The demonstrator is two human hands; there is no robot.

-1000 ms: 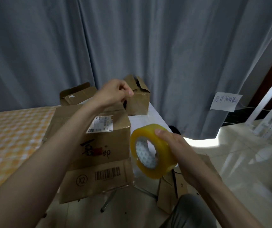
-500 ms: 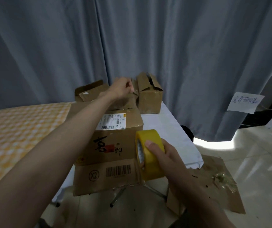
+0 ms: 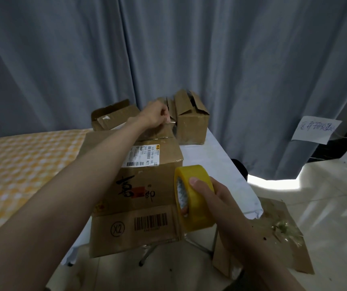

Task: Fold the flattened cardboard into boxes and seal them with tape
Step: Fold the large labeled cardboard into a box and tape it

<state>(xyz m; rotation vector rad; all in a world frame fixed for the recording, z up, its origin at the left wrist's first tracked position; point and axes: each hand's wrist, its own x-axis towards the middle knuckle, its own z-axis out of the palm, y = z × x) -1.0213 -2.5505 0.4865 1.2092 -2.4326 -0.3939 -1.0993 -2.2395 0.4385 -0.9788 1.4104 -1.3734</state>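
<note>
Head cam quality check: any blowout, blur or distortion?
Head view: floor patch under the curtain is blown out white; room otherwise dim. Wide-angle stretch enlarges the left forearm. Left hand is slightly soft; tape roll in right hand and box barcode are sharp.

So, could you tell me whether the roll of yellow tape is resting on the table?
No, the right hand holds the yellow tape roll up beside the cardboard box.

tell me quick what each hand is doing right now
Left hand: fingers curled at the far top edge of the big cardboard box, seemingly pinching a tape end.
Right hand: grips the yellow tape roll.
</note>
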